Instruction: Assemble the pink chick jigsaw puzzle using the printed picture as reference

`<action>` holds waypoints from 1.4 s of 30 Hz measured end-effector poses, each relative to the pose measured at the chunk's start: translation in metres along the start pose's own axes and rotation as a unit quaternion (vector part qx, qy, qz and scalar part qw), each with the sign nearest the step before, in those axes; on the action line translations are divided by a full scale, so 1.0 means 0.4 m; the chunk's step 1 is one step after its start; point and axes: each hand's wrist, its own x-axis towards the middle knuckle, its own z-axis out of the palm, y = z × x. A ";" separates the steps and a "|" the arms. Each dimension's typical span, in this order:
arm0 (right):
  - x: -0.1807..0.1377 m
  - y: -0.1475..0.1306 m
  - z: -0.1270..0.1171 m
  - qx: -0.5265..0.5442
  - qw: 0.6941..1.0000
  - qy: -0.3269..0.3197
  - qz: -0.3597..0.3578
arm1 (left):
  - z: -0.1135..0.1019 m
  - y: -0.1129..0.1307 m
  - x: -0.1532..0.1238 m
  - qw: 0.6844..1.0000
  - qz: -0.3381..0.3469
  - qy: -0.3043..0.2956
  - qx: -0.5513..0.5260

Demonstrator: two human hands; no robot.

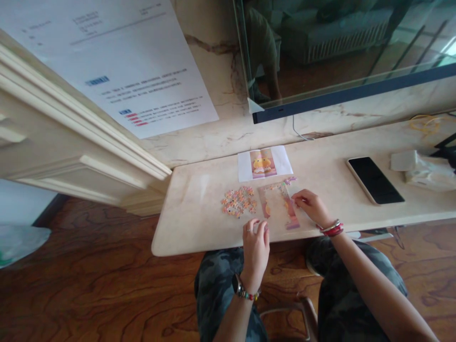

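Observation:
A partly assembled jigsaw puzzle (264,209) lies on the pale counter, its pink and yellow pieces forming a border around a bare middle. Left of it spreads a heap of loose puzzle pieces (239,202). My right hand (313,206) is at the puzzle's right border, fingertips pinched together; what is between them is too small to tell. Near the counter's front edge, just below the loose pieces, my left hand (256,244) has its fingers curled and closed, their contents hidden. Behind the puzzle is a white sheet with a printed picture (263,163) of yellow figures.
To the right lies a smartphone (375,180), with a white adapter (403,160) and a plastic packet (432,174) beyond it. A television (342,90) hangs above the counter (192,223). A large printed sheet (117,61) is at the upper left.

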 end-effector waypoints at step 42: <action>0.127 0.110 -0.037 -0.250 0.967 0.037 -0.039 | 0.001 0.037 0.035 0.995 0.041 -0.015 0.087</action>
